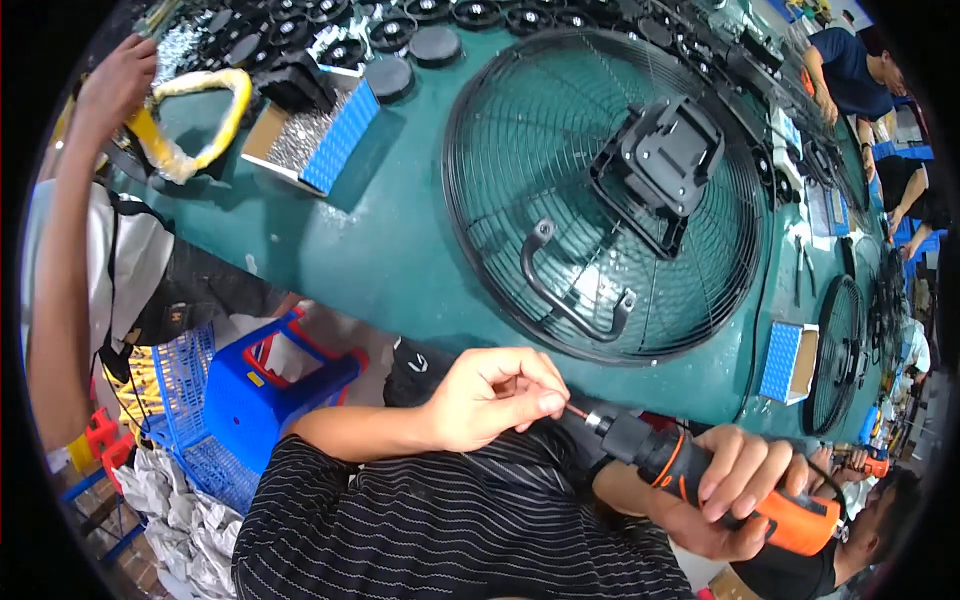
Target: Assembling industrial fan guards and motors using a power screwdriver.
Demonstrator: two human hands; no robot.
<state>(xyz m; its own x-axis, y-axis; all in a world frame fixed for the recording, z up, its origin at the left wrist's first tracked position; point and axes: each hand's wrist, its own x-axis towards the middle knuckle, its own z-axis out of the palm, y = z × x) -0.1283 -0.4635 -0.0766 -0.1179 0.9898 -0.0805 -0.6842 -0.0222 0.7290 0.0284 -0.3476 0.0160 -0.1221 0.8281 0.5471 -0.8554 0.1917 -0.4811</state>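
Note:
My right hand [735, 490] grips an orange and black electric screwdriver [700, 475] low at the right, its tip pointing left. My left hand [495, 395] pinches a small screw at the driver's bit [577, 410], fingers closed on it. Both hands hover over my striped sleeves, just in front of the green table's edge. A black wire fan guard [500, 170] lies flat on the table beyond them, with a curved handle [570, 290] and a square black motor mount [665, 160] at its centre.
A blue-sided box of screws [315, 140] sits on the green table [380, 250] at left, with round black parts behind it. A person at left reaches toward a yellow wrapped loop [190, 120]. A blue stool [265, 375] and more fan guards [835, 350] stand around; other people work at right.

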